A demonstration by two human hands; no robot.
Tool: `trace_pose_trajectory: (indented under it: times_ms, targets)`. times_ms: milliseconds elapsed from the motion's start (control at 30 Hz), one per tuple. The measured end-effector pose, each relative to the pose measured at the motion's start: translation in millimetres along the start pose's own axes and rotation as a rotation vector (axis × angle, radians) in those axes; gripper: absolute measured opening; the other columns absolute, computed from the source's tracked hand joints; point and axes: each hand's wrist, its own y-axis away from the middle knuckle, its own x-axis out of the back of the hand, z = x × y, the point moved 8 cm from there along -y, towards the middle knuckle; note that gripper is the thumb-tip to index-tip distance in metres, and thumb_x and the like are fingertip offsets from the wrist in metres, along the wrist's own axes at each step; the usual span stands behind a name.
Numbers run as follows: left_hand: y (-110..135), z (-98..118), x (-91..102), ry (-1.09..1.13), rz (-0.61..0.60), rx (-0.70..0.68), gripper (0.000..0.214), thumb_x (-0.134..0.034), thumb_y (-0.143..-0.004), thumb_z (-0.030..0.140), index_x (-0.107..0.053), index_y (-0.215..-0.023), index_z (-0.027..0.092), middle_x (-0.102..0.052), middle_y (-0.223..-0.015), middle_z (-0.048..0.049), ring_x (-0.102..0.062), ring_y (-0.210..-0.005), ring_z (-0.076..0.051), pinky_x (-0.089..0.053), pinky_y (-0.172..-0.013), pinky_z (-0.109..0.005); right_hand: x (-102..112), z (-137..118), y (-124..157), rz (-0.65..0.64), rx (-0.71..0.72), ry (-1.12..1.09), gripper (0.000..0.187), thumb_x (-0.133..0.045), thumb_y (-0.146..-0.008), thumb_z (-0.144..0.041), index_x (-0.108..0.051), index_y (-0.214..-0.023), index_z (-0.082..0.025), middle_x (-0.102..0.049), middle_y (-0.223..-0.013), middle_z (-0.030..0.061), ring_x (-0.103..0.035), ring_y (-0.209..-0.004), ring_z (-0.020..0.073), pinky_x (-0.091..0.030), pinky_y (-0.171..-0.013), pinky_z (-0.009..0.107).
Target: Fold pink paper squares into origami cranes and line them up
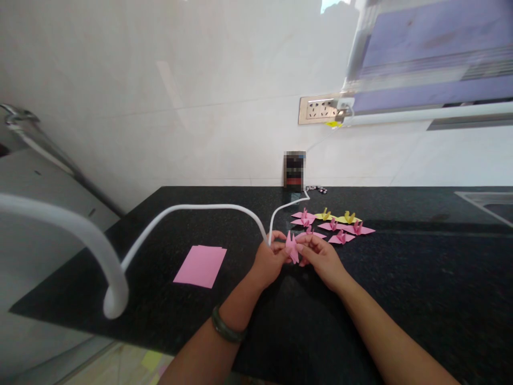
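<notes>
A pink folded paper crane (pixel 292 248) is pinched between my two hands, just above the dark countertop, with two narrow points standing up. My left hand (pixel 271 260) grips its left side, fingers closed, a green bangle on that wrist. From the right, my right hand (pixel 321 259) holds it between thumb and fingers. Right behind my hands lie several finished pink cranes (pixel 341 237) and two yellow cranes (pixel 349 217). One pink crane is partly hidden by my right hand. To the left rests a small stack of square pink paper (pixel 201 266).
A white cable (pixel 208 206) loops across the view from the left, passing before my left hand. A dark phone-like device (pixel 294 170), partly pixelated, leans on the wall behind. A wall socket (pixel 320 109) holds a plug. At the right is a sink edge (pixel 483 208).
</notes>
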Motion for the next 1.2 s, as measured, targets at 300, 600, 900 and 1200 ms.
trace_pose_trajectory:
  times_ms: [300, 600, 900, 1200]
  targets:
    - [0.4, -0.5, -0.8, -0.147, 0.014, -0.022, 0.027, -0.053, -0.07, 0.032, -0.043, -0.09, 0.016, -0.06, -0.066, -0.0013, -0.058, -0.057, -0.011, -0.046, -0.056, -0.023, -3.5, -0.6, 1.3, -0.074, 0.016, 0.137, 0.02, -0.054, -0.07, -0.035, -0.056, -0.071, -0.015, -0.055, -0.06, -0.0004, -0.044, -0.044, 0.0067, -0.037, -0.039, 0.019]
    - [1.1, -3.8, -0.6, -0.222, 0.007, 0.005, 0.025, -0.053, -0.068, 0.038, -0.053, -0.068, 0.014, -0.058, -0.056, -0.0009, -0.054, -0.05, -0.01, -0.043, -0.05, -0.022, -0.5, 2.0, 1.7, -0.022, 0.047, 0.186, 0.022, -0.054, -0.069, -0.038, -0.054, -0.065, -0.016, -0.052, -0.054, -0.0025, -0.042, -0.041, 0.0071, -0.034, -0.039, 0.02]
    - [0.7, 1.5, 3.5, -0.275, 0.002, -0.044, 0.024, -0.05, -0.07, 0.037, -0.051, -0.062, 0.014, -0.054, -0.052, 0.001, -0.048, -0.046, -0.008, -0.037, -0.047, -0.019, -7.9, -0.7, 3.8, -0.101, 0.025, 0.071, 0.027, -0.047, -0.074, -0.04, -0.055, -0.066, -0.015, -0.05, -0.05, -0.0027, -0.045, -0.044, 0.008, -0.035, -0.045, 0.021]
    - [1.8, 2.9, -0.9, -0.187, -0.011, 0.006, 0.029, -0.047, -0.072, 0.04, -0.053, -0.073, 0.012, -0.051, -0.052, 0.0014, -0.044, -0.043, -0.006, -0.034, -0.042, -0.017, -2.1, -0.8, 2.2, -0.049, 0.042, 0.042, 0.021, -0.053, -0.071, -0.037, -0.055, -0.071, -0.015, -0.055, -0.061, -0.0007, -0.047, -0.048, 0.0083, -0.039, -0.049, 0.023]
